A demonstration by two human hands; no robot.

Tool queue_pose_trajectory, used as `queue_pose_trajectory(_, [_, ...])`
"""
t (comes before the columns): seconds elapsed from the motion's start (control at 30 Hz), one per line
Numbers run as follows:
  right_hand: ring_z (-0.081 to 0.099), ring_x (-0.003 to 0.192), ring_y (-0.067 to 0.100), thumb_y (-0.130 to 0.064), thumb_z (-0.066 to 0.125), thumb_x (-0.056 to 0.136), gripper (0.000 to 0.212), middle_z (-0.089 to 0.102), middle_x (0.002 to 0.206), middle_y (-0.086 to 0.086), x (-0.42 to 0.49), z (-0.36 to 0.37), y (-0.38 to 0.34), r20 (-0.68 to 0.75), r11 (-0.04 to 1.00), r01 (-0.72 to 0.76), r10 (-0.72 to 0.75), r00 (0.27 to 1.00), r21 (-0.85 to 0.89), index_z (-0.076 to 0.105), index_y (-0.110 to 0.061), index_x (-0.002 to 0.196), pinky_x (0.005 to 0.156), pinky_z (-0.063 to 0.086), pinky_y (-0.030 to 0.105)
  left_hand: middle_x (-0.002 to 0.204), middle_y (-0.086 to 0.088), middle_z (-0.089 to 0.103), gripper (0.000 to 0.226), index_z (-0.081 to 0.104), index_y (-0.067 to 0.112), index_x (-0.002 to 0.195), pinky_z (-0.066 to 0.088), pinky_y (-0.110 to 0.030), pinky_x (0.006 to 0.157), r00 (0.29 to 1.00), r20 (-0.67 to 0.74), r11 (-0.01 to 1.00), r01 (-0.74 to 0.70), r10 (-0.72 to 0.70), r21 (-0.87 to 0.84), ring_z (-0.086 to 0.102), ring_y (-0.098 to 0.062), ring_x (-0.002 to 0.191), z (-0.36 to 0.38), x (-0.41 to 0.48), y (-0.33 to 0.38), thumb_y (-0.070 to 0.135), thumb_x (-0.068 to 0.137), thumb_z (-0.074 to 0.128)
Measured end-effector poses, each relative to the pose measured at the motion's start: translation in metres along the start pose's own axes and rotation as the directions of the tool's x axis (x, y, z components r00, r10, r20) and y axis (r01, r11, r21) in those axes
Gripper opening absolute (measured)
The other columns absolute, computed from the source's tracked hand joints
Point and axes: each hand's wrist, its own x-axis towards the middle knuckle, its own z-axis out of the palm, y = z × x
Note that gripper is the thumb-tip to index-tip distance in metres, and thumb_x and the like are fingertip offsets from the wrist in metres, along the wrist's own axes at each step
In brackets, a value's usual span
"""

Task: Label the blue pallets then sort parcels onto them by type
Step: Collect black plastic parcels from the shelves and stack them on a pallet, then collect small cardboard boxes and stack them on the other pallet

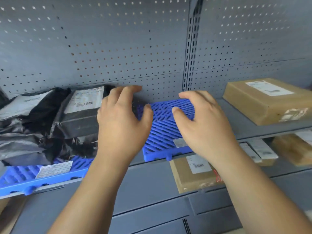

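As both hands hover over the middle blue pallet [162, 130] on a grey shelf [244, 125], the left hand [121, 122] and right hand [202, 125] hold nothing. Their fingers are loosely curled and spread, thumbs turned inward, and whether any fingertip touches the plastic grid cannot be told. Left of that pallet, a second blue pallet [22, 178] carries black poly-mailer parcels [38, 125]. To its right a cardboard box [266, 100] lies directly on the shelf, and below it sits another cardboard box [190, 176].

The step looks like squaring the pallet. It would go best pushed flat-handed back against the pegboard panel [101, 48] behind it, front edge flush, with its small label [179, 142] left uncovered at the near edge — then boxes only. White labels show on both pallets and on the parcels, with barcodes on one mailer — but all print is too blurred to read.
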Motion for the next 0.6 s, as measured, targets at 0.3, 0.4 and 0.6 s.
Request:
queue_pose_trajectory(0.3, [0.050,0.126,0.021,-0.039,0.060,0.095,0.039,0.057,0.132,-0.007,-0.026,-0.095,0.094,-0.106,0.992,-0.117,0.111,0.988,-0.054,0.060,-0.026,0.132,0.106,0.041,0.045,0.138,0.002,0.057,0.044,0.059,0.026,0.136,0.042,-0.045,0.108,0.986,0.112,0.985,-0.111,0.127,-0.134,0.048,-0.023,0.129,0.082,-0.026,0.105,0.035,0.093,0.063])
queue_pose_trajectory(0.4, [0.049,0.125,0.020,-0.042,0.059,0.093,0.040,0.057,0.132,-0.008,-0.037,-0.127,0.125,-0.150,0.981,-0.175,0.161,0.975,-0.083,0.060,-0.027,0.131,0.106,0.041,0.045,0.137,0.002,0.057,0.044,0.059,0.026,0.136,0.042,-0.043,0.108,0.972,0.159,0.974,-0.144,0.172,-0.176,0.049,-0.023,0.128,0.111,-0.037,0.142,0.033,0.093,0.065])
queue_pose_trajectory(0.6, [0.050,0.125,0.020,-0.045,0.057,0.093,0.039,0.056,0.131,-0.010,-0.050,-0.180,0.176,-0.227,0.954,-0.275,0.244,0.943,-0.119,0.059,-0.031,0.129,0.104,0.043,0.050,0.135,0.004,0.057,0.045,0.058,0.028,0.134,0.043,-0.043,0.106,0.927,0.246,0.942,-0.220,0.283,-0.253,0.049,-0.023,0.125,0.159,-0.052,0.209,0.039,0.091,0.062])
